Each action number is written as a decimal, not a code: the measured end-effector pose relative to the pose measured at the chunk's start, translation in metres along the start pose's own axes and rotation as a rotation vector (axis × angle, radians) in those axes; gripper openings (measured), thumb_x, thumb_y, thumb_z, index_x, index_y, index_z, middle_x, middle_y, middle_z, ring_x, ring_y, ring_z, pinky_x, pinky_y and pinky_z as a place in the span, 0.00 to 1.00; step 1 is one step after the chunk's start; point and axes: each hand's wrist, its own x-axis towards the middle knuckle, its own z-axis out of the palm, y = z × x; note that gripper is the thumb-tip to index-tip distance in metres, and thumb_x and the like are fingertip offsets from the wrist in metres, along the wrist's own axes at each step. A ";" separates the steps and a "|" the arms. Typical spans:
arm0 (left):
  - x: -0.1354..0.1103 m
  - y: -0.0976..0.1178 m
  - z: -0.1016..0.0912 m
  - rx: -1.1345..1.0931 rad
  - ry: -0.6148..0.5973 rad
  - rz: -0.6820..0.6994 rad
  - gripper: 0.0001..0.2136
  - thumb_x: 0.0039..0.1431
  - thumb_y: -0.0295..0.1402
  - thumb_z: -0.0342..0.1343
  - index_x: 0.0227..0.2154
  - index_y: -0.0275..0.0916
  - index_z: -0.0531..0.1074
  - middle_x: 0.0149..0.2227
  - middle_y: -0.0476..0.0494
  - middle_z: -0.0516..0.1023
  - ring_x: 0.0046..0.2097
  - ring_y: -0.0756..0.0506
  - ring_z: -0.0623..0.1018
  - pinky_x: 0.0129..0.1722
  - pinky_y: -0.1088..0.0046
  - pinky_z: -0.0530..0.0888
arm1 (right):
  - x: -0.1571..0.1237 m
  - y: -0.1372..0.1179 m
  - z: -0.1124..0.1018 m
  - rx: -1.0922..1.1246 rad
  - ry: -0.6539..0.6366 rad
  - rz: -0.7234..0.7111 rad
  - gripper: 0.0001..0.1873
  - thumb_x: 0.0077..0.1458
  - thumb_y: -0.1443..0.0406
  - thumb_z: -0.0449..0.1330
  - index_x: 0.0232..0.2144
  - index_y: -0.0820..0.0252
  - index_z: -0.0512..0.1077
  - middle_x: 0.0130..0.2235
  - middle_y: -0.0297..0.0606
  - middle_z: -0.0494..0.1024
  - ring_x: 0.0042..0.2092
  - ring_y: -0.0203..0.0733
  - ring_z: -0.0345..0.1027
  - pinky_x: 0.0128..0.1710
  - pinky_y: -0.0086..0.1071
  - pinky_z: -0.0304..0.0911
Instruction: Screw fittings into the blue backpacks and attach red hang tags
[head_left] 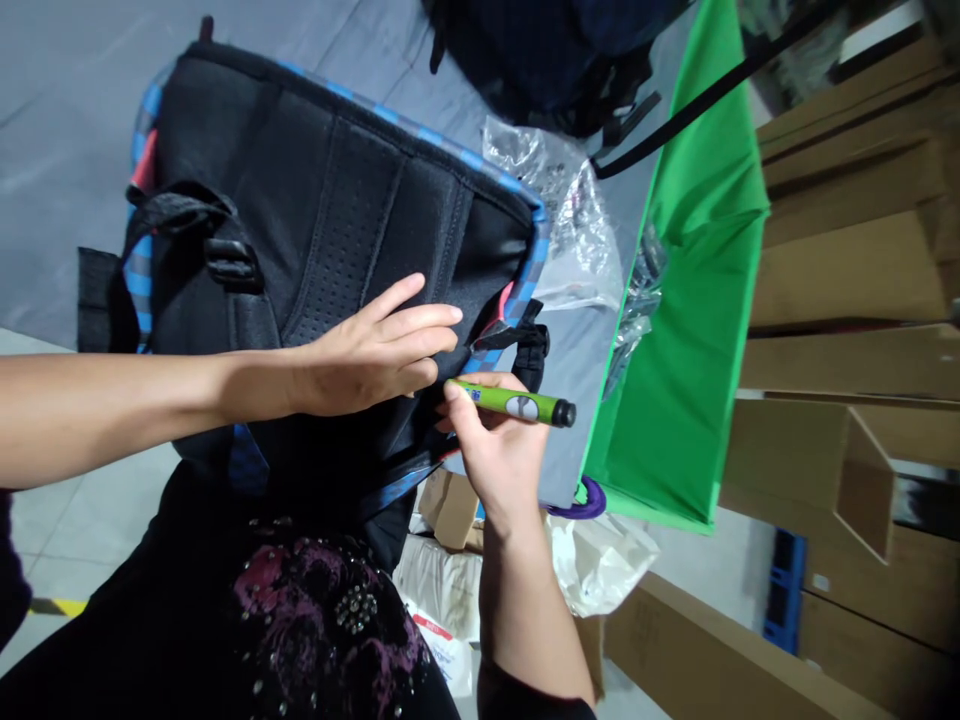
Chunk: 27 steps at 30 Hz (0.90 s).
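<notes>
A black backpack (277, 140) with blue checked edging lies on the grey table, its padded back panel and strap buckle facing up. My left hand (367, 350) rests on the lower part of that panel with its fingers stretched out, holding nothing. Close by, at the bag's right edge, my right hand (502, 440) is closed around a green marker pen (517, 401). The pen's black end points right, away from the bag. Its other end, near my thumb, is partly covered, so I cannot tell whether a tip touches the fabric.
Clear plastic bags (562, 220) lie beyond the backpack on the grey table (75, 100). A dark bag (555, 50) sits at the top. Along the right stands a green fabric bin (667, 350), with cardboard boxes (847, 300) past it. White plastic packaging (600, 560) is below the table edge.
</notes>
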 end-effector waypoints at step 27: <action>0.073 0.047 -0.090 0.354 -0.629 0.190 0.07 0.54 0.37 0.65 0.30 0.38 0.78 0.34 0.40 0.82 0.37 0.40 0.79 0.34 0.62 0.61 | -0.055 0.019 -0.003 0.056 0.153 -0.422 0.20 0.58 0.57 0.61 0.52 0.55 0.73 0.42 0.41 0.82 0.38 0.47 0.78 0.43 0.43 0.71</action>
